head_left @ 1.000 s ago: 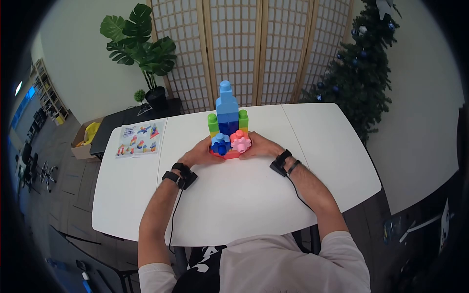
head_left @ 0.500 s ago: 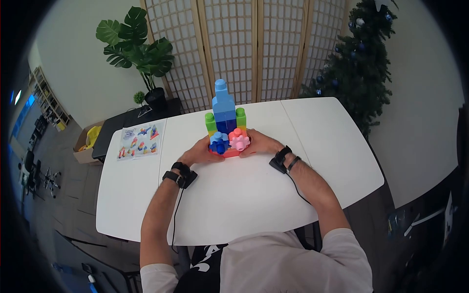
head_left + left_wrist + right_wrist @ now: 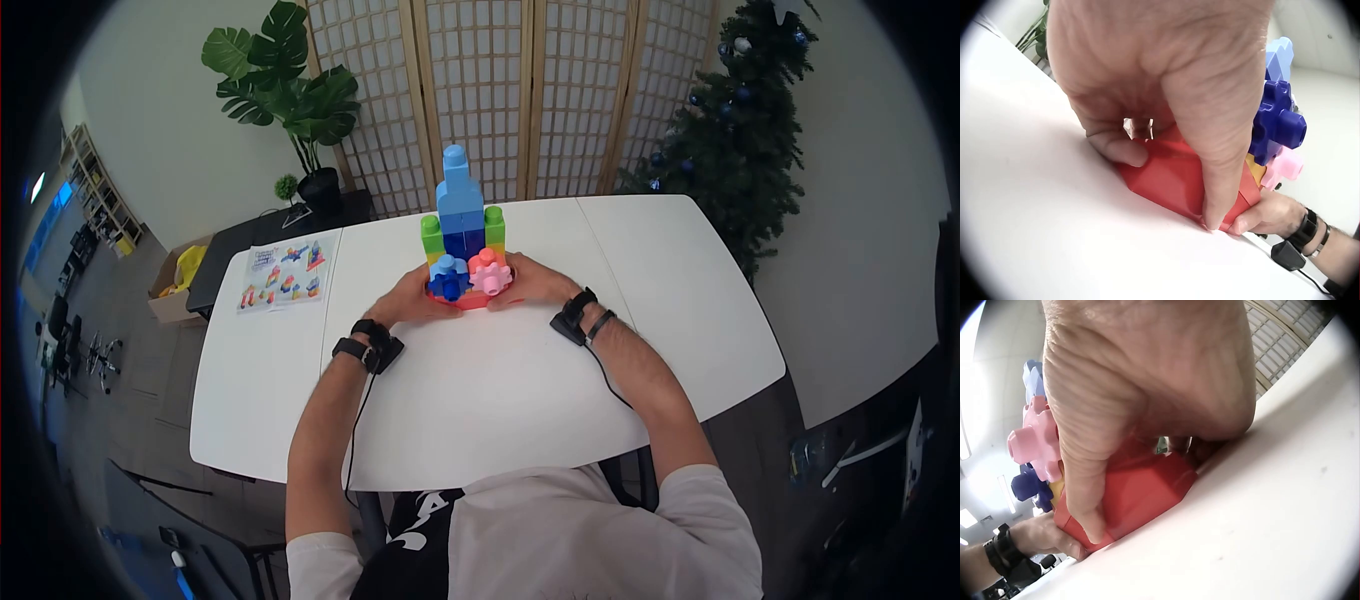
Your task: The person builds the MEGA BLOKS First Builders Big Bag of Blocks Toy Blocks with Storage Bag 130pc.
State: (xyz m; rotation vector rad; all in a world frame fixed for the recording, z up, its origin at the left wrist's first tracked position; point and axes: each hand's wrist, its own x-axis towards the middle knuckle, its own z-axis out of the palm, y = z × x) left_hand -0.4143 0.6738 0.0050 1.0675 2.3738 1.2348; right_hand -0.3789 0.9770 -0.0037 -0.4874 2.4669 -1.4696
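A tower of toy building blocks [image 3: 461, 222] stands upright on the white table, with a red base [image 3: 1169, 181] at the bottom. Light and dark blue blocks make up its middle column, flanked by green-topped stacks. On its front sit a dark blue gear [image 3: 450, 280] and a pink gear [image 3: 491, 277], side by side. My left hand [image 3: 408, 298] grips the red base from the left, thumb along the front. From the other side my right hand [image 3: 532, 284] holds the same base, its thumb also in front. Both palms hide parts of the base in the wrist views.
A printed sheet with pictures of block models [image 3: 288, 275] lies at the table's [image 3: 480, 400] left. Behind the table stand a folding screen [image 3: 480, 100], a potted plant [image 3: 320, 188] and a decorated tree [image 3: 720, 140]. A cardboard box [image 3: 172, 306] sits on the floor at left.
The head view has shifted slightly, so the table and tower sit a little higher in it. Both hands keep their grip on the red base.
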